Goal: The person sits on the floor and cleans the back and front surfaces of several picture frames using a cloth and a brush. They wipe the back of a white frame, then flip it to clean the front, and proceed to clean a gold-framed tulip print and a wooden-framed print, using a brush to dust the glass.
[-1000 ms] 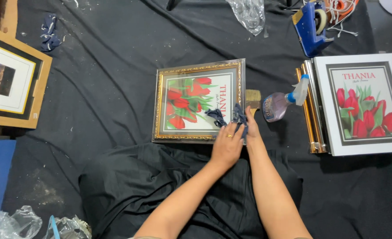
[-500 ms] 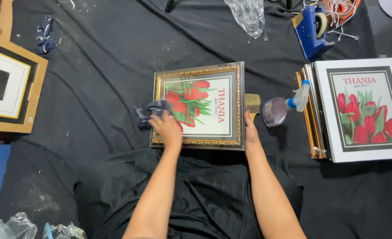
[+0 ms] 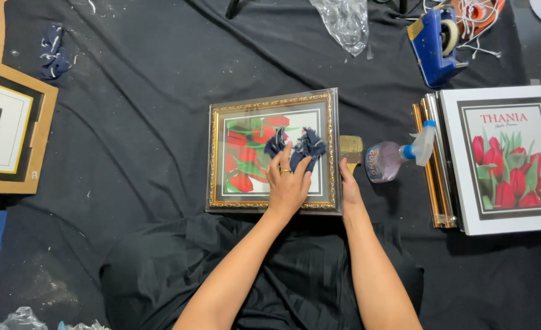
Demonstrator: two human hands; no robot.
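Left hand slid right, black cloth.

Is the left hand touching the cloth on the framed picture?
Touching. The head view shows the left hand pressing flat on the dark blue cloth, its fingers overlapping it on the glass of the framed picture.
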